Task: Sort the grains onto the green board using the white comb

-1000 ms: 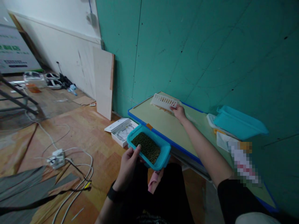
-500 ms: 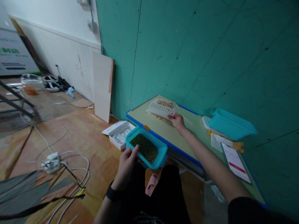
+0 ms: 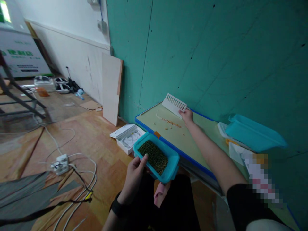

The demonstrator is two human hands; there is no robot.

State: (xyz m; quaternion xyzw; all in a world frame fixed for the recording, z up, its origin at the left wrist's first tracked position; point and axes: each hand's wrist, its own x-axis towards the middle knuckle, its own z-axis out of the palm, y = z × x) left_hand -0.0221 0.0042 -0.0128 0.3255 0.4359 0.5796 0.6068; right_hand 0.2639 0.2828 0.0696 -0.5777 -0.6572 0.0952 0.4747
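Note:
My left hand grips the near rim of a blue plastic container, its thumb over the edge. Small dark green beans, with some tan ones at the near right end, fill part of it. The container is held level in front of the table, above my lap. In my right hand is the right end of a white slotted plastic piece, tilted up near the wall side of the table. Pale tan beans lie in a loose strip just in front of it, with several scattered singly.
A second blue container stands at the table's right, beside a white lid or tray. An open white box with cables sits left of the table. Cords and a power strip lie on the floor.
My right hand has drawn the slotted piece back towards the wall and tipped it up. The tan beans, bunched around it before, now show as a thin strip. My left hand still holds the container.

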